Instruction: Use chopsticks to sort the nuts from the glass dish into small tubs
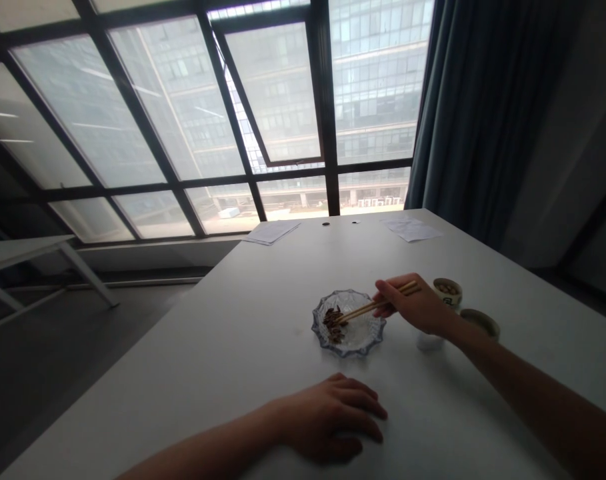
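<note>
**Chopsticks (370,307) at the food (333,325) in a glass dish (367,345), hands apart**

The right hand (413,305) grips the chopsticks and sits at 3 o'clock from the dish, with the sticks running across the rim toward its 9 o'clock side. Their tips are at the dark, shredded food, which lies in a small heap on that side. Whether a piece is pinched between them is too small to tell. The rest of the ribbed dish looks bare, and it stands directly on the white table (197,367).

The left hand (333,418) lies palm down on the table at 6 o'clock from the dish, holding nothing, its fingers lightly spread. The two hands are well apart, and neither touches the other.

Around the right hand, a cup of nuts (447,290) stands at 2 o'clock, just beside the knuckles. A second cup (480,323) stands at 3 o'clock, and a small pale cup (429,343) sits at 5 o'clock, just under the wrist. Farther off, at 12 o'clock, two loose papers (271,231) (411,230) lie near the far table edge, with two small black discs (325,224) (355,222) between them. Beyond these is a tall window (283,100), with a curtain (467,113) at 1 o'clock.
</note>
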Tool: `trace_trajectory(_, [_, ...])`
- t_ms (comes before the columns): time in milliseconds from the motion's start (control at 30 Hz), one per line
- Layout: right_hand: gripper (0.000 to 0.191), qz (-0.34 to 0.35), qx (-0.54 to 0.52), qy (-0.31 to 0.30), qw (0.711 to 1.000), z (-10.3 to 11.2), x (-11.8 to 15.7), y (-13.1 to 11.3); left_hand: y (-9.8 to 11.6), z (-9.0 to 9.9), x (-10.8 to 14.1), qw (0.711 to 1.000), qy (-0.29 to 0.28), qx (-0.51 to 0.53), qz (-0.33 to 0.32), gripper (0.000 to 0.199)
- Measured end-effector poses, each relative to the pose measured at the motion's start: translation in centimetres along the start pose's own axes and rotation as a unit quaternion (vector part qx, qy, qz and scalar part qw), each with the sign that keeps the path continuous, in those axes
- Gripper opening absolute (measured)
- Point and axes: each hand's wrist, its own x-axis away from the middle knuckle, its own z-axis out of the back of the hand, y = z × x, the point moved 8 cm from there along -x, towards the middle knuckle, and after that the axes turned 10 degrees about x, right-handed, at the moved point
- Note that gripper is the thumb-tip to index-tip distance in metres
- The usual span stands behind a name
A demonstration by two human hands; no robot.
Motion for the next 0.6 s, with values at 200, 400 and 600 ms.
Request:
trace_trajectory(200, [0.058, -0.016, 0.05, 0.129, 0.99, 8.0, 1.0, -2.7, 0.1, 0.1, -0.1, 1.0, -0.005, 0.002, 0.001, 0.034])
trace_trajectory(400, [0.043, -0.037, 0.117, 0.266, 0.956, 15.8, 2.6, -3.1, 0.0, 0.1, -0.1, 1.0, -0.005, -0.004, 0.005, 0.034])
trace_trajectory(600, [0.033, -0.049, 0.169, 0.222, 0.959, 16.5, 2.4, -2.5, -0.2, 0.0, -0.1, 1.0, -0.016, 0.004, 0.022, 0.035])
